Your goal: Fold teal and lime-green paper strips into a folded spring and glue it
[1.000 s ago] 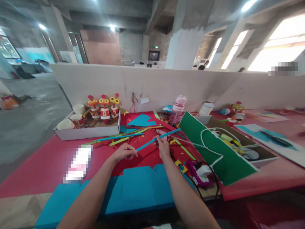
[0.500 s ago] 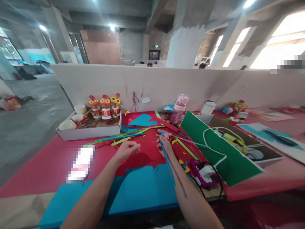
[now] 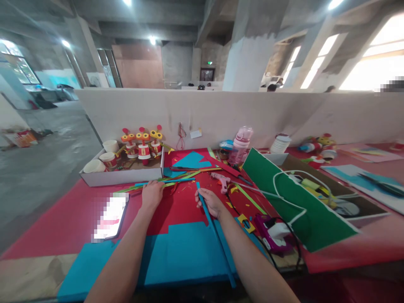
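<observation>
A long blue paper strip (image 3: 217, 242) runs from my right hand (image 3: 208, 202) down toward the table's front edge; the fingers are closed round it near its upper end. My left hand (image 3: 153, 195) lies over a bunch of green, red and blue strips (image 3: 179, 181), and whether it grips any is hidden. Just beyond my right hand a pink glue gun (image 3: 224, 182) rests on the red tabletop. Blue paper sheets (image 3: 189, 252) lie under my forearms. Smaller blue pieces (image 3: 189, 160) are farther back.
At the back left, a white box (image 3: 123, 180) holds paper cups and several red and yellow figures. A phone (image 3: 110, 216) lies left. On the right are a purple power strip (image 3: 273, 235), cables and a green-sided box (image 3: 293, 202). A pink bottle (image 3: 241, 145) stands behind.
My left hand has moved forward and left onto the strips. My right hand has shifted left and away from the glue gun, with the blue strip in it.
</observation>
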`<state>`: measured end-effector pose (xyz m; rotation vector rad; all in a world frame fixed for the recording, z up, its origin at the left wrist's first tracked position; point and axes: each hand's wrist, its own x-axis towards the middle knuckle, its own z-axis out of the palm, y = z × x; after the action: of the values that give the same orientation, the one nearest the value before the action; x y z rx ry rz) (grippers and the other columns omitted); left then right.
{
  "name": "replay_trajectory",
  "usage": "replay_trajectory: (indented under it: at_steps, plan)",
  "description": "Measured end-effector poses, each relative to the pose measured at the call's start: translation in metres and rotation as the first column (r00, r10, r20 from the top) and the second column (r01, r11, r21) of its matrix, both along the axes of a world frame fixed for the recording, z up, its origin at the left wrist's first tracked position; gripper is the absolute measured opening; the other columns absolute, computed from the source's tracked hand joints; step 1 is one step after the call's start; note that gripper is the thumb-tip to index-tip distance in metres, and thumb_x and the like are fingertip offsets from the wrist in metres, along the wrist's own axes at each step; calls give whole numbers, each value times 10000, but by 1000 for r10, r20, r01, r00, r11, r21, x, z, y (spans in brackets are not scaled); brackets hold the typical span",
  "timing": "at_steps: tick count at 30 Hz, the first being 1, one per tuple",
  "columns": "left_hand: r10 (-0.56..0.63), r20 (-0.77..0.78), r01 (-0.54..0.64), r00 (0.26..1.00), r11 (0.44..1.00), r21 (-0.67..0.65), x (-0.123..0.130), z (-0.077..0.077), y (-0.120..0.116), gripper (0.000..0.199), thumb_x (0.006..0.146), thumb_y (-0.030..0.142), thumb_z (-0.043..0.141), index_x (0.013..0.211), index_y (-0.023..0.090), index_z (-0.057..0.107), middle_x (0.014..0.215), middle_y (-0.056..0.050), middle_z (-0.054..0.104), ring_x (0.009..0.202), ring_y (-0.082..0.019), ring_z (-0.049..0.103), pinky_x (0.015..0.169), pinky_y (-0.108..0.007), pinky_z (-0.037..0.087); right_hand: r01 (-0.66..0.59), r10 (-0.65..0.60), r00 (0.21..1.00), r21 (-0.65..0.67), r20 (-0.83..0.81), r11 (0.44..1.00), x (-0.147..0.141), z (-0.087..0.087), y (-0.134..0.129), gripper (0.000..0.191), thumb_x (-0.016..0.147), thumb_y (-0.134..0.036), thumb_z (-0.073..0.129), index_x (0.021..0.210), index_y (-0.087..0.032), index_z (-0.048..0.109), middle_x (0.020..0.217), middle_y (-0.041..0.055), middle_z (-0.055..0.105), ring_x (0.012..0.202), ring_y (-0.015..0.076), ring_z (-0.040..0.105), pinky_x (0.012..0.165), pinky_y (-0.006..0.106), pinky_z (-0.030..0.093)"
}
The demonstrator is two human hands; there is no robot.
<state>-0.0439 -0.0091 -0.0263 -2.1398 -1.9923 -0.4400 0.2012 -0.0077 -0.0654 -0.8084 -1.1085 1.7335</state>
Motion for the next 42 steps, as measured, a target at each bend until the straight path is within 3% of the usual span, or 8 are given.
replay_trajectory:
  at_steps: [5, 13, 17, 20, 24, 29, 37, 42]
  plan:
    - [-49, -99, 58, 994, 995, 83, -6, 29, 3, 305, 881, 205, 389, 904, 195, 693, 899, -114, 645, 913, -249, 553, 765, -352, 378, 34, -38, 997, -55, -74, 998, 0, 0, 4, 271, 742, -426, 650, 745, -166, 574, 604, -23, 569, 463, 69, 482, 511, 214, 458]
    - [-83, -199, 112, 976, 984, 138, -1, 124, -10, 235, 823, 209, 467, 761, 185, 693, 805, -106, 657, 892, -262, 568, 748, -342, 394, 49, -55, 995, -81, -79, 996, 0, 3, 5, 230, 754, -393, 637, 738, -169, 592, 616, -8, 576, 477, 77, 489, 522, 218, 463]
    - [9, -26, 4, 1000, 887, 462, 4, 145, -25, 274, 874, 256, 399, 903, 202, 666, 816, -85, 654, 870, -241, 574, 734, -325, 388, 49, -54, 995, -70, -78, 996, 0, 2, 4, 241, 748, -402, 646, 737, -167, 596, 617, -9, 583, 479, 79, 498, 530, 225, 475]
    - [30, 58, -58, 998, 816, 575, 18, 127, -31, 296, 893, 265, 365, 982, 199, 639, 832, -87, 643, 852, -228, 570, 752, -320, 376, 67, -70, 995, -49, -64, 997, -1, 2, 4, 259, 743, -423, 651, 732, -171, 593, 697, 14, 633, 509, 86, 526, 564, 240, 492]
    - [-107, -70, 121, 992, 963, 241, 53, 59, -27, 276, 866, 195, 384, 900, 168, 657, 686, -104, 609, 709, -231, 564, 683, -330, 370, 55, -59, 991, -32, -120, 998, -2, 2, 3, 277, 733, -459, 655, 760, -192, 586, 844, 34, 674, 610, 116, 602, 639, 276, 509]
    - [-426, -79, 430, 901, 902, 45, 77, -14, -21, 304, 840, 120, 401, 999, 155, 658, 761, -131, 645, 754, -232, 576, 737, -360, 384, 135, -138, 980, -30, -142, 990, -3, -1, 8, 333, 686, -495, 681, 827, -201, 612, 802, 28, 666, 739, 156, 632, 647, 264, 494]
    - [-653, 567, 821, 502, 566, -74, 59, -8, -23, 346, 885, 366, 429, 822, 183, 716, 696, -78, 652, 686, -177, 594, 663, -275, 420, 379, -374, 925, 118, -60, 918, 9, -4, 22, 365, 677, -553, 640, 682, -188, 615, 764, 31, 664, 641, 127, 565, 602, 234, 434]
    - [-186, 943, 486, 276, 874, 30, 50, -15, -10, 430, 828, 519, 473, 680, 149, 633, 632, -38, 629, 580, -144, 564, 592, -244, 436, -4, -5, 997, 110, 80, 994, -5, 1, 0, 346, 746, -509, 598, 708, -169, 649, 559, -8, 573, 466, 86, 466, 460, 192, 342]
